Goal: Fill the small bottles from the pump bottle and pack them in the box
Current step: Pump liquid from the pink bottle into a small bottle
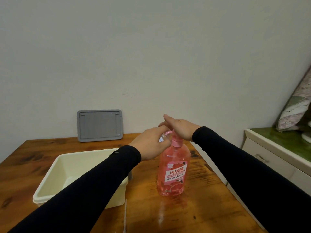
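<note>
Pump bottle [173,167] upright, spout pointing left; right hand [179,127] flat atop; left hand [152,143] grips small bottle [162,137].

The small bottle [161,137] shows only as a clear sliver behind the left hand [151,143]; the pump head [170,132] sits mostly hidden under the right hand [180,128]

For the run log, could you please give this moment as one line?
left hand: holds small bottle at spout | right hand: presses pump bottle | box: open

Glossy varnished wood table [168,216]; clear pink plastic pump bottle [173,165]; cream plastic box [50,187].
</note>
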{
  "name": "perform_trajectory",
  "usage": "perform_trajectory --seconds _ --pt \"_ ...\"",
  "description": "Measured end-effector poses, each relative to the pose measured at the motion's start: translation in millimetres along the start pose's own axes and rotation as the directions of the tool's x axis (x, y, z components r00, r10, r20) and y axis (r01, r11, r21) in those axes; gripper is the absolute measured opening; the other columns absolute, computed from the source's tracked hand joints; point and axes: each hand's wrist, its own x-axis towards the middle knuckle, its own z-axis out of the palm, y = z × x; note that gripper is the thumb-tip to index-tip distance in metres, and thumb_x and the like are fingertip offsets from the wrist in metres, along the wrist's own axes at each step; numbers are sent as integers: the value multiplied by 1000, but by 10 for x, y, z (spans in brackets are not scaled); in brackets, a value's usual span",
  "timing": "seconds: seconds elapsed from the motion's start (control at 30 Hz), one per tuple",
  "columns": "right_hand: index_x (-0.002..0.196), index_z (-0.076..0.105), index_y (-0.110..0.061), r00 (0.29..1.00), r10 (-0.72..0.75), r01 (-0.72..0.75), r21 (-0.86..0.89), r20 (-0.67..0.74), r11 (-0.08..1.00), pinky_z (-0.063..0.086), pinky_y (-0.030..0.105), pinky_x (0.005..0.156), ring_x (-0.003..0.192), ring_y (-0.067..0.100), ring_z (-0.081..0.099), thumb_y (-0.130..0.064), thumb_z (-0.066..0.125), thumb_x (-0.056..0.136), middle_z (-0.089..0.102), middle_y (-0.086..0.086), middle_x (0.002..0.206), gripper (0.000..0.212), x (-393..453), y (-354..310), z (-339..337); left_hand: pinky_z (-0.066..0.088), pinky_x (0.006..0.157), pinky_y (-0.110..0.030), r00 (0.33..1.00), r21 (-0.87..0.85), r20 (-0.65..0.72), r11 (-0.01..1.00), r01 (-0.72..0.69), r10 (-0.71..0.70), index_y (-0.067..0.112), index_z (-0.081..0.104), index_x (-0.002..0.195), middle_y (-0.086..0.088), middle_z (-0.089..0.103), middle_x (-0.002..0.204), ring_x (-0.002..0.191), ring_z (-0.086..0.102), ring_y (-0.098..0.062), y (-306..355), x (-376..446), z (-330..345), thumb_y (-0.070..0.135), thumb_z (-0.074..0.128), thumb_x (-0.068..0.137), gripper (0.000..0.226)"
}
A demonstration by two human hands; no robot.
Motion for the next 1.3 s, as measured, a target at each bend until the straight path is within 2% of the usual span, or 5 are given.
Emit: perform_trajectory --seconds 0.33,0.63,0.87,1.07,1.3 --pt "135 50 -26 1000 -12 12 -18 -6 1000 33 34 99 117 20 50 -64 12 95 53 4 138 67 -23 -85 -66 32 68 -9 1000 7 -13 1000 -7 7 32 47 133 4 57 130 93 48 -4 3 45 -75 37 49 91 42" --pt "130 56 -27 1000 19 -19 -30 -4 999 35 34 96 113 19 54 -66 11 94 59 3 130 69 3 34 54 45 72 -15 1000 8 10 1000 7 -7 33 48 130 5 61 121 91 57 -8 -62 11 51 37 48 92 38" --pt "135 50 -28 1000 -19 19 0 -14 1000 32 36 101 120 21 50 -65 10 94 52 5 137 68 -9 -66 -71 30 66 -7 1000 -3 -27 1000 -8 8 32 47 133 5 57 129 92 47 0 -26 55 -59 39 49 91 43" --pt "132 55 -26 1000 25 -25 -19 -6 1000 34 32 94 113 18 53 -66 12 93 57 3 133 70 15 17 35 41 70 -12 1000 -42 -14 999 14 -14 34 49 128 5 60 124 90 53 -3 -73 10 67 38 49 91 36" --pt "134 52 -26 1000 2 -3 -49 -17 999 33 37 104 121 22 50 -64 11 95 52 5 139 68 -7 -53 -32 33 69 -8 1000 -39 -19 999 16 -17 32 47 133 3 56 132 95 48 -4 -38 33 -14 36 50 91 42"
